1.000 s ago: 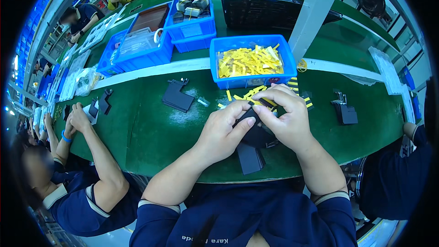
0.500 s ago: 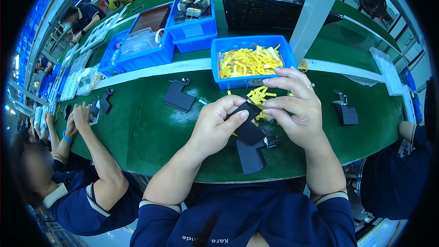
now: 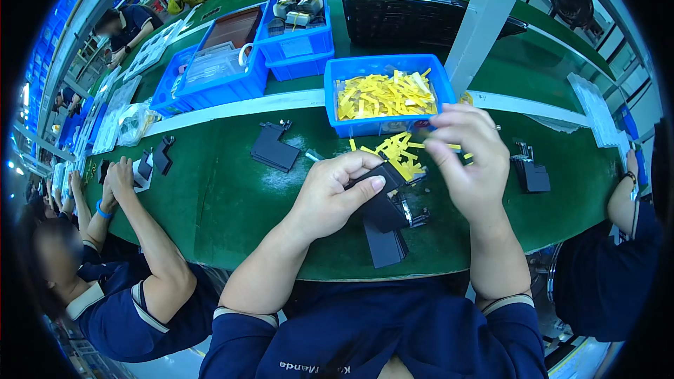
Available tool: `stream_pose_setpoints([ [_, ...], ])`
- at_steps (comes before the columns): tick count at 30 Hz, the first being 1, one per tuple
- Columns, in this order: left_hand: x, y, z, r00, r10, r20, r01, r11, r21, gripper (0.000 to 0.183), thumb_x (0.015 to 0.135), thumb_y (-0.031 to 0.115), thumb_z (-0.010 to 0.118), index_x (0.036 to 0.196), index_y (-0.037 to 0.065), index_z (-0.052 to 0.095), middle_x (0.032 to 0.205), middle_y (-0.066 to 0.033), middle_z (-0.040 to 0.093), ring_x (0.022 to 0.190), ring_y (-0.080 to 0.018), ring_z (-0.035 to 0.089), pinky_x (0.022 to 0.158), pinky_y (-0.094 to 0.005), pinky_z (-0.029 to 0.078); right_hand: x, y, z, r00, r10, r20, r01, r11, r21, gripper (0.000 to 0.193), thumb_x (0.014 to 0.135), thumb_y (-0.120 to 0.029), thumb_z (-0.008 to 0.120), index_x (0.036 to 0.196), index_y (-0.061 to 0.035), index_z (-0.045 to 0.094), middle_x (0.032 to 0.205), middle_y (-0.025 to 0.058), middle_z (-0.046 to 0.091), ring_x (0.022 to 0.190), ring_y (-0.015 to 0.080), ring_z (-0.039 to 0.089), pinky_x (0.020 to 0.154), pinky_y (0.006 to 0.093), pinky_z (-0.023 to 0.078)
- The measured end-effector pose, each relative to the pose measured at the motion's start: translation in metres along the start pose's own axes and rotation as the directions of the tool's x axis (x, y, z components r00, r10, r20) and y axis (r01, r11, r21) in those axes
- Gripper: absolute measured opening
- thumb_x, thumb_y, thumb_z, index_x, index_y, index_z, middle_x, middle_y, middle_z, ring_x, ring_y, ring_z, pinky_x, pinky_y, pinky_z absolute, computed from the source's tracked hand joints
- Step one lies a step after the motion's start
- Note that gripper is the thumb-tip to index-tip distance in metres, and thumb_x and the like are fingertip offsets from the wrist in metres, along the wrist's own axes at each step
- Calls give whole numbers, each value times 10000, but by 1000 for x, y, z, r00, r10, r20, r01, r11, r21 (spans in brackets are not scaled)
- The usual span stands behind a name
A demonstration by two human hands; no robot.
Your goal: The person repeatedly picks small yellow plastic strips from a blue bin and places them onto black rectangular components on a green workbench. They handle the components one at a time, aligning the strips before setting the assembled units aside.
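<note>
My left hand grips a flat black L-shaped part with its thumb on top. A small metal fitting shows at the part's right side. My right hand is apart from it, to the right, its fingers smeared by motion; whether they hold anything does not show. Loose yellow strips lie on the green table just beyond the held part. Under it rests a stack of similar black parts. More yellow strips fill a blue bin beyond my hands.
Other black parts lie at left and right. Blue crates stand at the back left, and a grey post rises behind the bin. Co-workers sit on both sides, one person's forearm reaching in at left.
My right hand has come away from the black part, moving right. The held part has turned slightly, and its metal fitting now shows. At far right, another person's hand has come into view.
</note>
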State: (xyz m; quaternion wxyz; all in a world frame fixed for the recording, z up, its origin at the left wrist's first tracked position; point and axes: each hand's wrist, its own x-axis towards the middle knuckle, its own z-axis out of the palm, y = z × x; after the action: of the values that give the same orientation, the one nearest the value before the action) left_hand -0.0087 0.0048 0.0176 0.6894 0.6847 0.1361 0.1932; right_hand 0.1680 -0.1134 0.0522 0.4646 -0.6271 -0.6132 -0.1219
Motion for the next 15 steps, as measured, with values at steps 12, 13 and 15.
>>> stream_pose_setpoints([
  [12,6,-12,10,953,188,-236,-205,977,-50,175,838,54,644,981,-40,605,948,-68,574,851,-123,602,693,-240,539,-6,-8,12,989,66,-132,-54,994,91,258,677,-3,664,933,-35,660,1037,142,602,965,302,575,863,374,448],
  [13,6,-12,11,948,197,-249,-213,976,-39,179,838,55,646,983,-40,604,945,-69,575,850,-124,603,693,-242,538,-6,-10,12,990,-55,-126,57,998,13,271,668,-2,670,936,-43,660,1056,144,596,982,316,568,873,389,443],
  [15,5,-14,12,940,213,-268,-226,974,-20,186,837,57,649,988,-41,601,940,-73,578,848,-126,606,693,-246,537,-7,-19,13,979,-193,-62,189,980,-70,307,640,-8,691,941,-64,660,1105,142,583,1039,351,543,899,442,425],
])
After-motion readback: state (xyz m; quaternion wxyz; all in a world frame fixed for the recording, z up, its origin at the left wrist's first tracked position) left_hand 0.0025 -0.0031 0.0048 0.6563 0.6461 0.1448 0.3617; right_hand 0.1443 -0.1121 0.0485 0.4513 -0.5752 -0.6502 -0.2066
